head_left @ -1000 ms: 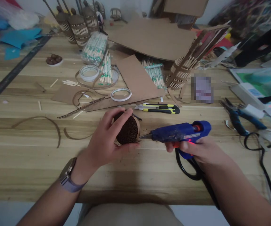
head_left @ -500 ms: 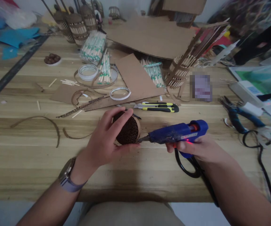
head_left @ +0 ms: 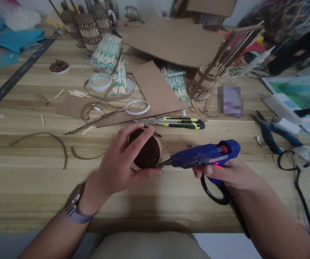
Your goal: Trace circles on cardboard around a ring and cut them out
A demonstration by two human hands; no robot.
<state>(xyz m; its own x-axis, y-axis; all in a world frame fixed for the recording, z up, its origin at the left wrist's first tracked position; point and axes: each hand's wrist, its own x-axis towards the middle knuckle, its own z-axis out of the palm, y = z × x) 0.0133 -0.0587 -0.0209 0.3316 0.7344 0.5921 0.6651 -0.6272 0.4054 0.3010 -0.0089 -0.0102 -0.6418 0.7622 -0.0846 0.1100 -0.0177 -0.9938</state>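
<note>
one round, dark-brown, honeycomb-textured piece is held over the wooden surface between the spread fingers and thumb of the left hand; from its right, a blue plastic glue gun, gripped in the curled fingers of the right hand, is pointed lengthwise leftward, its metal nozzle brought lower along the piece's edge than a second earlier.

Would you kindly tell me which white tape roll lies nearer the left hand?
The thinner roll, on the cardboard near the utility knife; the thicker roll lies farther from the left hand.
</note>
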